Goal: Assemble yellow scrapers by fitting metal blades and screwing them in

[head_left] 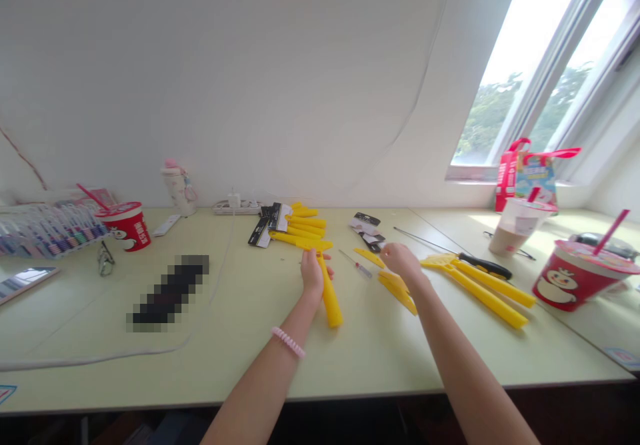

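My left hand (313, 273) is closed around a yellow T-shaped squeegee (331, 302), its head pointing away from me and its handle toward me. My right hand (401, 262) is closed above several flat yellow plastic blades (397, 292); whether it pinches one is hidden. A small screwdriver (361, 269) with a clear handle lies between the hands. Behind my left hand is a pile of yellow squeegees (305, 222) with black-and-white cardboard tags (279, 217). To the right of my right hand rest more yellow squeegees (490, 293) beside a long screwdriver (485, 266) with a black handle.
Torn cardboard tags (367, 220) lie behind the blades. Red drink cups (565, 275) (131, 228) stand at both sides, with a clear cup (515, 232) at right. A power strip (237, 208), a bottle (180, 188) and a pen rack (55, 232) line the back and left.
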{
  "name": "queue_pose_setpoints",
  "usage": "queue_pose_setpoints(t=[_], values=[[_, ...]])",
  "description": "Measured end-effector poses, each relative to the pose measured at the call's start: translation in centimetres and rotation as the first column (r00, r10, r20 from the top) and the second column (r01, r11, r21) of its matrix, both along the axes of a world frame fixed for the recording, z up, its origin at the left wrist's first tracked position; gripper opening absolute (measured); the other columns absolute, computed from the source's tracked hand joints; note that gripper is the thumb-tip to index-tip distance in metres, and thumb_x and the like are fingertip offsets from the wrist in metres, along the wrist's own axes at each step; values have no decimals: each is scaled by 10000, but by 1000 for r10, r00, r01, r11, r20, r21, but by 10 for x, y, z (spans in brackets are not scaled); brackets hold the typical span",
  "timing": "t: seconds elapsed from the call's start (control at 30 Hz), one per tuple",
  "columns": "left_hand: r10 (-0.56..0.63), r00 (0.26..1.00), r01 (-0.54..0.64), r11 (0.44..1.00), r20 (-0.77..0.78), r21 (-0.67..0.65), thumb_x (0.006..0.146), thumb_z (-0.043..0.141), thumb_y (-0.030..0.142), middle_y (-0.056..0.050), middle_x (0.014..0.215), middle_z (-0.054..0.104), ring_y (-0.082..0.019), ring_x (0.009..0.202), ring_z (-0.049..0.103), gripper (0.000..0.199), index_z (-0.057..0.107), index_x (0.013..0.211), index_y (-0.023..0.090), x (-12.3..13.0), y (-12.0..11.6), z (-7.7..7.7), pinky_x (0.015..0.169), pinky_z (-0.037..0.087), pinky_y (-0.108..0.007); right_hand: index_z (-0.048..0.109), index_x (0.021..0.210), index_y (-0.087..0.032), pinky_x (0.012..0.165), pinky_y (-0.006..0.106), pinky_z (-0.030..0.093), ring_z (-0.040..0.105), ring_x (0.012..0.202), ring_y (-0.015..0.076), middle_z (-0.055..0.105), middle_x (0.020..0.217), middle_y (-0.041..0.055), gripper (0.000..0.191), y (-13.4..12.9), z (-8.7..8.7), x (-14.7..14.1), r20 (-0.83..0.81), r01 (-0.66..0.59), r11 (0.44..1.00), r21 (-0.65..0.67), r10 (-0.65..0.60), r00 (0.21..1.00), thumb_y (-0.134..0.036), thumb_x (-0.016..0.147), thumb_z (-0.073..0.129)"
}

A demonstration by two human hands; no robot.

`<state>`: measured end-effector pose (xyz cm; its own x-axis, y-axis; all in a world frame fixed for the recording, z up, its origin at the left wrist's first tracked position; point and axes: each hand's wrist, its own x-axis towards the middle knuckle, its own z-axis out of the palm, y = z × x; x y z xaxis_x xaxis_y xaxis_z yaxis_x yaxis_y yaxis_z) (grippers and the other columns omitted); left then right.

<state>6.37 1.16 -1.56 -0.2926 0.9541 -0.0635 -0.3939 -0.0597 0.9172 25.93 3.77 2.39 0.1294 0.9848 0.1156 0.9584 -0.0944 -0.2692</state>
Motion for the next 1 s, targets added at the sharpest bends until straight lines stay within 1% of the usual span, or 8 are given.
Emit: queue_pose_setpoints(t=[0.1, 0.23, 0.33, 0.5, 0.67, 0.83, 0.9, 1.0], values=[[-52, 998, 51, 998, -29, -43, 819, 343, 328, -3, 700, 591, -88, 335, 471, 147, 399, 833, 192, 3, 0, -2, 332, 354, -223, 676, 873, -169, 622, 253, 400, 605, 890, 222, 664, 979, 114, 198, 2, -16, 41, 7, 133, 990, -37, -133, 991, -214, 734, 543], [-125, 990, 121, 991, -69, -64, 818, 359, 330, -6, 689, 594, -94, 334, 474, 147, 409, 833, 193, 5, 2, -5, 332, 364, -229, 666, 828, -180, 609, 250, 410, 618, 803, 197, 677, 885, 85, 177, 1, -32, 68, -57, 113, 993, -22, -114, 992, -301, 729, 583], [-165, 982, 160, 985, -87, -63, 817, 370, 344, -3, 667, 586, -100, 334, 480, 159, 414, 837, 193, 6, 2, -8, 330, 366, -229, 668, 790, -171, 625, 251, 408, 606, 841, 204, 668, 917, 94, 154, 5, -36, 68, -12, 84, 997, 1, -84, 996, -287, 730, 588], [-185, 978, 179, 982, -98, -66, 811, 401, 365, -3, 670, 590, -96, 349, 493, 178, 421, 851, 193, 5, 0, -7, 348, 384, -223, 678, 843, -164, 698, 270, 407, 582, 933, 219, 643, 995, 112, 187, 11, -37, 56, 92, -18, 999, 30, 15, 996, -261, 771, 536], [-182, 977, 173, 981, -115, -83, 817, 401, 359, -14, 681, 595, -93, 357, 492, 185, 437, 862, 183, 5, -2, -6, 360, 394, -225, 662, 841, -147, 642, 276, 407, 593, 904, 235, 652, 946, 123, 181, 13, -35, 49, 84, 71, 997, 5, -71, 994, -252, 772, 531], [-195, 973, 185, 979, -122, -85, 821, 391, 350, -15, 683, 593, -92, 362, 491, 180, 445, 857, 181, 5, -2, -6, 364, 398, -228, 670, 755, -147, 574, 261, 400, 616, 714, 209, 660, 737, 110, 115, 14, -29, 51, -9, 112, 989, -94, -114, 993, -212, 699, 593], [-204, 971, 194, 977, -124, -87, 823, 386, 347, -16, 683, 591, -92, 363, 489, 179, 442, 852, 180, 5, -2, -6, 362, 398, -229, 671, 744, -147, 570, 268, 396, 611, 669, 205, 653, 689, 111, 111, 12, -29, 50, -4, 105, 991, -86, -106, 994, -209, 697, 591], [-216, 969, 204, 974, -123, -99, 826, 381, 339, -9, 670, 582, -90, 354, 478, 169, 435, 853, 181, 6, -2, -6, 356, 392, -229, 668, 772, -135, 582, 274, 392, 616, 693, 211, 665, 742, 128, 143, 7, -30, 47, 18, 121, 992, -22, -120, 993, -235, 715, 584]])
